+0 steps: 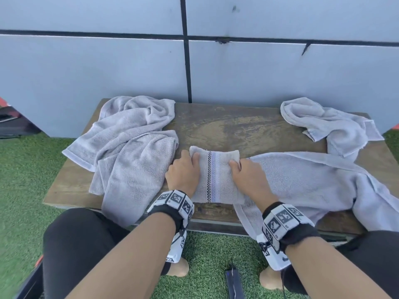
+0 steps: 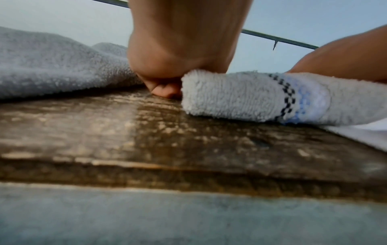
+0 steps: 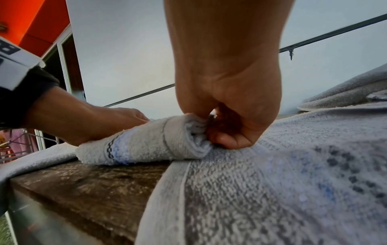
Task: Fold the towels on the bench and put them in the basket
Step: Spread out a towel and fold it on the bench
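Outdoors, a folded towel (image 1: 216, 175) with a checked and blue stripe is gripped at both ends on a worn wooden bench (image 1: 237, 128). The left hand (image 1: 183, 171) is curled round its left end, fingertips over the top edge; the right hand (image 1: 248, 175) is seen pinching the layered right end between thumb and fingers. Beside the left hand, a crumpled grey towel (image 1: 131, 147) is heaped and draped over the near edge of the bench. Under and beyond the right hand, a long towel (image 1: 313, 182) is spread flat, and a further bunched towel (image 1: 328, 124) lies at the far right corner. The scuffed, patchy bench top is set against a pale panelled wall (image 1: 108, 72) with dark seams. Green artificial turf (image 1: 21, 180) is seen beneath the bench. No basket is seen.
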A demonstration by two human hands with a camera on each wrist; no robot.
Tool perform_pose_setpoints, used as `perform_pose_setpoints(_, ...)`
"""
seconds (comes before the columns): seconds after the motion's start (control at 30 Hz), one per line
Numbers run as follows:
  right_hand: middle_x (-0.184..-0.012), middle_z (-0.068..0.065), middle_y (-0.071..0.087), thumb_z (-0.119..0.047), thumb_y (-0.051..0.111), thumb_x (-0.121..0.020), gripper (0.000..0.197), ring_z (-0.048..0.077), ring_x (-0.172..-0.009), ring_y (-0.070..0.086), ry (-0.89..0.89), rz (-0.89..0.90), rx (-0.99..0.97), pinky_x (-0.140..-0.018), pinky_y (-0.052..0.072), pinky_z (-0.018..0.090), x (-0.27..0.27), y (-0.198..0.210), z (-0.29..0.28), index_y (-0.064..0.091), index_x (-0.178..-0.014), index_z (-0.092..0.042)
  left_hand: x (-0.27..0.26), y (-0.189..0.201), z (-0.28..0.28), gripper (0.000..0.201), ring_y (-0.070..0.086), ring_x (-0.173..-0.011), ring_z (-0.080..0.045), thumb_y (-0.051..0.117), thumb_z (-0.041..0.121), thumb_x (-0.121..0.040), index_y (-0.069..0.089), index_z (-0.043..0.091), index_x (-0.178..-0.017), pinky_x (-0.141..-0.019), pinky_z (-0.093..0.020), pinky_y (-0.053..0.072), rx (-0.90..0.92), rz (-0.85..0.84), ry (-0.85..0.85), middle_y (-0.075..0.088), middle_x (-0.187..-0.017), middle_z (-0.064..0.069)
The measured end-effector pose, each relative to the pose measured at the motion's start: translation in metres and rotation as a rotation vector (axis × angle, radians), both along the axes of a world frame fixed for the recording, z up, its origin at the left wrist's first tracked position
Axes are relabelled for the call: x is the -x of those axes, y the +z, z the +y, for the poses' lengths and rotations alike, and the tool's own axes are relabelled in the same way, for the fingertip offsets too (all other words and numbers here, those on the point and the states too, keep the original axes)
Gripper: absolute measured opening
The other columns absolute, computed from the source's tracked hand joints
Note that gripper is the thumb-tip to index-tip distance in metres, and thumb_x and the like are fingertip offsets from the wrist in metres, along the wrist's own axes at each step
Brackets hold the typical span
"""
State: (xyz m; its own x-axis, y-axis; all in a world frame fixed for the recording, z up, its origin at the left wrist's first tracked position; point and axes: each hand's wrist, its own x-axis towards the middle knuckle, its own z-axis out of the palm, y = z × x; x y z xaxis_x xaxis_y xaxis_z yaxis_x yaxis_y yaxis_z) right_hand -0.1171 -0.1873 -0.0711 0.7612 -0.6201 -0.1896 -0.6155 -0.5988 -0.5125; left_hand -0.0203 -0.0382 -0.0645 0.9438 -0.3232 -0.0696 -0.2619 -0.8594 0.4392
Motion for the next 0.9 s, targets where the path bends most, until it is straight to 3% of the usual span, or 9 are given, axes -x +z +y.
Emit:
perform_pose_setpoints(0.07,-0.077,0.003,0.055,-0.047,0.042,-0.101,0.036,0.022,-0.069,0.055,-0.041,-0.048,-0.032,-0.057,0.042,0.036,0.002,0.004,0.002,0.044,-0.085,-0.015,0.0,0.001,-0.001,0.041,0.062,-0.097,-0.038,0.035,0.05,-0.102,0.044,0.012,-0.112,-0.075,-0.042,0.04,0.099,0.038,0.041,0.063,-0.108,-0.014)
perform_pose_setpoints(0.13,-0.093,0.003,0.056,-0.041,0.051,-0.097,0.029,0.021,-0.079,0.055,-0.046,-0.16,0.129,-0.06,0.043,0.035,0.006,0.01,0.006,0.041,-0.101,-0.014,0.004,0.003,0.0,0.029,0.059,-0.094,-0.033,0.044,0.04,-0.099,0.041,0.014,-0.111,-0.074,-0.042,0.045,0.209,-0.082,0.011,0.054,-0.111,-0.009)
perform_pose_setpoints(0.23,-0.117,0.005,0.051,-0.031,0.052,-0.094,0.029,0.024,-0.107,0.049,0.131,-0.334,0.473,-0.087,0.045,0.037,0.007,0.016,0.018,0.046,-0.117,-0.015,0.019,-0.002,0.001,0.021,0.053,-0.1,-0.026,0.051,0.022,-0.092,0.049,0.014,-0.111,-0.083,-0.04,0.047,0.215,-0.372,-0.236,0.051,-0.114,-0.006)
perform_pose_setpoints(0.33,-0.146,0.003,0.043,-0.032,0.034,-0.101,0.043,0.02,-0.137,0.037,0.384,-0.233,0.432,-0.115,0.029,0.04,0.006,0.005,0.029,0.044,-0.139,-0.016,0.032,-0.022,0.004,0.039,0.045,-0.133,-0.021,0.037,0.029,-0.102,0.051,0.013,-0.135,-0.111,-0.041,0.036,0.129,-0.321,-0.44,0.049,-0.143,-0.004)
perform_pose_setpoints(0.4,-0.164,-0.002,0.019,-0.041,0.018,-0.105,0.054,0.014,-0.151,0.011,0.407,-0.089,0.319,-0.123,0.008,0.041,0.009,-0.007,0.031,0.025,-0.155,-0.022,0.033,-0.034,0.006,0.055,0.02,-0.152,-0.017,0.021,0.036,-0.105,0.032,0.016,-0.154,-0.125,-0.042,0.014,0.016,-0.251,-0.474,0.027,-0.163,-0.001)
perform_pose_setpoints(0.5,-0.166,-0.013,-0.007,-0.048,0.009,-0.104,0.058,0.004,-0.151,-0.014,0.379,0.004,0.184,-0.123,-0.007,0.044,0.009,-0.016,0.03,0.005,-0.159,-0.03,0.025,-0.037,0.007,0.064,-0.002,-0.154,-0.012,0.007,0.043,-0.101,0.013,0.02,-0.16,-0.125,-0.037,-0.002,-0.047,-0.19,-0.515,0.005,-0.168,0.003)
perform_pose_setpoints(0.6,-0.166,-0.013,-0.01,-0.049,0.007,-0.104,0.058,0.005,-0.15,-0.017,0.391,0.066,0.18,-0.121,-0.012,0.048,0.006,-0.012,0.03,0.0,-0.158,-0.032,0.021,-0.036,0.007,0.066,-0.007,-0.154,-0.01,0.004,0.045,-0.099,0.008,0.022,-0.161,-0.125,-0.038,-0.004,-0.062,-0.149,-0.522,-0.002,-0.168,0.006)
perform_pose_setpoints(0.8,-0.162,-0.004,0.015,-0.048,0.012,-0.104,0.058,0.018,-0.15,0.005,0.44,0.226,0.29,-0.118,-0.015,0.057,-0.006,0.007,0.021,0.009,-0.158,-0.028,-0.006,-0.027,0.011,0.057,-0.011,-0.153,-0.01,0.016,0.046,-0.106,0.005,0.03,-0.16,-0.124,-0.048,-0.001,-0.143,-0.111,-0.661,-0.005,-0.168,0.009)
perform_pose_setpoints(0.9,-0.146,0.005,0.036,-0.044,0.022,-0.102,0.057,0.028,-0.14,0.025,0.461,0.281,0.321,-0.119,-0.005,0.059,-0.016,0.02,0.013,0.021,-0.155,-0.022,-0.024,-0.014,0.013,0.057,-0.007,-0.155,-0.023,0.026,0.045,-0.105,0.015,0.028,-0.159,-0.125,-0.05,0.003,-0.246,-0.228,-0.613,-0.002,-0.168,-0.003)
